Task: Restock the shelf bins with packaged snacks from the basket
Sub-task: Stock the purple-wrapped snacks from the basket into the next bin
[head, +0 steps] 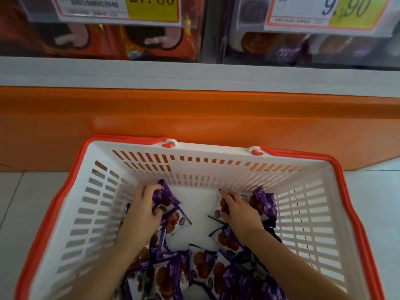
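Note:
A white basket (212, 167) with an orange rim stands on the floor below me, and both my arms reach down into it. Several purple-and-white snack packets (201, 265) printed with brown biscuits lie on its bottom. My left hand (144, 210) grips a few of these packets (167, 197) at the far left of the basket, fingers curled round them. My right hand (239, 210) closes its fingers on another packet (220, 207) near the far right, beside more purple packets (265, 203). The clear shelf bin (303, 50) above holds the same purple packets.
An orange shelf base (194, 122) and a white ledge (194, 72) run across in front of the basket. A left bin (104, 42) holds red packages. Price tags (151, 7) hang over both bins. Pale floor tiles (26, 195) flank the basket.

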